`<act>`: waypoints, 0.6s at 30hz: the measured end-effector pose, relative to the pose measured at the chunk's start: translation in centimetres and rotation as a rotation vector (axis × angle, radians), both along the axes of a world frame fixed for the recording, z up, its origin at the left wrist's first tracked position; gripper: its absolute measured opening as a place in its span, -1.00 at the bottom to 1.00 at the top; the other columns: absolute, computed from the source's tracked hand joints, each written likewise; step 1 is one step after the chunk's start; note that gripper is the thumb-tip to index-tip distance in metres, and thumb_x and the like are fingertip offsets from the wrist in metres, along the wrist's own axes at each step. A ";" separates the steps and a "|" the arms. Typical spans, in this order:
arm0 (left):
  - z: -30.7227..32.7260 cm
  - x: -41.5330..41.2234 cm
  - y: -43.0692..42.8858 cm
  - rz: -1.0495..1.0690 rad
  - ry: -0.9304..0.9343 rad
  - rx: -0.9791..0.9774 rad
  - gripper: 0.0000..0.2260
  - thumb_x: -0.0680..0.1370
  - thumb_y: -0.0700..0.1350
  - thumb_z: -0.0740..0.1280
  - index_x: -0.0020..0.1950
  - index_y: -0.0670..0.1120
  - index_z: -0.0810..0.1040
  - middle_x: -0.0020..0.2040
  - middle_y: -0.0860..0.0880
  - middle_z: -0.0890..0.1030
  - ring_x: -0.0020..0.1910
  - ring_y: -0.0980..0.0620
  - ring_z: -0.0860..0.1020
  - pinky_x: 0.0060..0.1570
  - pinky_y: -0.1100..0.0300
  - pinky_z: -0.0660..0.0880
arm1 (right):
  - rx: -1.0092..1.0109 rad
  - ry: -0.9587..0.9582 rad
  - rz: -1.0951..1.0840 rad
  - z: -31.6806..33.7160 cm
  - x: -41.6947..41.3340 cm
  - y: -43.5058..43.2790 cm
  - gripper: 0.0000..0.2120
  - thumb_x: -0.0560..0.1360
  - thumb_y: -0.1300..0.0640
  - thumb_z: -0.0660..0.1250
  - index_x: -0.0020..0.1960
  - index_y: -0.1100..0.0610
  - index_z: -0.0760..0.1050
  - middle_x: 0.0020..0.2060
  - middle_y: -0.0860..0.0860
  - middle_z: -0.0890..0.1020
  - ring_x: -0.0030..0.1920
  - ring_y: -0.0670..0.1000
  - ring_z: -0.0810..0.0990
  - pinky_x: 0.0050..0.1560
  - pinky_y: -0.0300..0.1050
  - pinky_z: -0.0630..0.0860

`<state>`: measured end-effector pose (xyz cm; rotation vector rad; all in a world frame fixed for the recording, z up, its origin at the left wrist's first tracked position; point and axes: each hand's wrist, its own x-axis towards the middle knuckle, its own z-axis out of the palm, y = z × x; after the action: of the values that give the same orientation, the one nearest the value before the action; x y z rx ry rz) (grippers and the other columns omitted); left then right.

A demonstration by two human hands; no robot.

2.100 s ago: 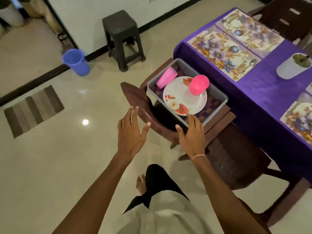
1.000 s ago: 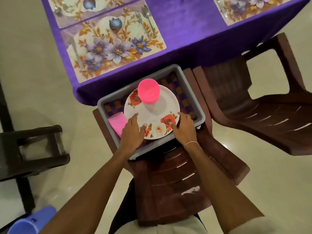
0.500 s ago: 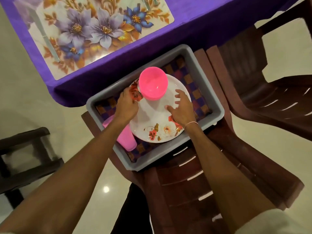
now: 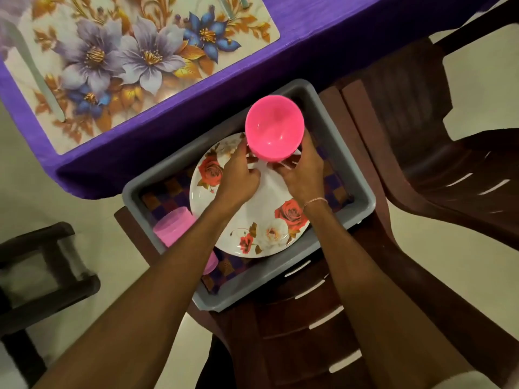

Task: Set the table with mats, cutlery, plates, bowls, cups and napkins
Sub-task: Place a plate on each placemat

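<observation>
In the head view, you are holding the pink bowl (image 4: 273, 127) in both hands above the far part of the plate (image 4: 264, 214). Your left hand (image 4: 238, 175) is curling its fingers against the left underside of the bowl, and your right hand (image 4: 302, 172) is cupping its right side and base. A thin bracelet (image 4: 316, 202) is sitting on your right wrist. The bowl is glossy bright pink plastic, round and deep. It is opening upward and tilting slightly toward you, so light is glinting off its smooth inside.

The plate is white with red and cream roses printed round its rim. It is lying in the grey tub (image 4: 362, 189), on a purple and brown checked cloth (image 4: 334, 186) that is lining the tub's floor. A paler pink cup (image 4: 175, 228) is lying on its side in the tub's near left corner, partly under your left forearm. The tub is resting on the seat of a brown plastic chair (image 4: 295, 346), just beside the table's edge.

On the far side, the purple tablecloth (image 4: 323, 32) is hanging over the table. A placemat (image 4: 126, 51) printed with lilac and blue flowers and gold leaves is lying on it. A knife (image 4: 36, 77) is lying along the mat's left side. A second brown chair (image 4: 449, 164) is standing to the right and a dark stool (image 4: 42, 262) to the left.
</observation>
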<state>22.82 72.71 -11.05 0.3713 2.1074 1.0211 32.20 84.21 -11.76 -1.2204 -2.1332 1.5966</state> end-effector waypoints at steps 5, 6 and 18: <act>-1.6 -2.3 4.3 -0.113 0.029 -0.010 -0.36 0.59 -0.24 0.34 0.63 0.06 0.23 0.48 -0.05 0.46 0.40 -0.08 0.50 0.36 -0.12 0.51 | 0.105 -0.035 -0.069 -0.9 -1.3 4.4 -0.15 0.28 0.13 0.67 0.49 0.07 0.38 0.32 0.02 0.56 0.32 0.05 0.54 0.29 0.07 0.57; -2.0 -2.4 4.8 -0.133 0.023 -0.012 -0.36 0.59 -0.25 0.33 0.63 0.06 0.23 0.48 -0.06 0.45 0.38 -0.09 0.51 0.34 -0.12 0.53 | 0.115 -0.053 -0.079 -1.3 -1.3 4.8 -0.17 0.29 0.16 0.66 0.48 0.09 0.39 0.30 0.02 0.58 0.30 0.04 0.56 0.28 -0.01 0.58; -2.0 -2.8 -2.1 -0.010 0.350 -0.316 -0.72 0.62 -0.20 0.39 0.32 -0.04 0.58 0.36 -0.11 0.50 0.34 -0.12 0.50 0.36 -0.04 0.49 | 0.044 -0.279 -0.139 -3.0 1.8 4.0 -0.34 0.43 0.09 0.59 0.45 0.11 0.41 0.32 0.07 0.57 0.31 0.09 0.56 0.32 0.16 0.55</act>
<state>20.03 70.61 -13.01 0.4237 2.5294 0.6328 34.01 88.17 -14.77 -1.6200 -2.1706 1.3843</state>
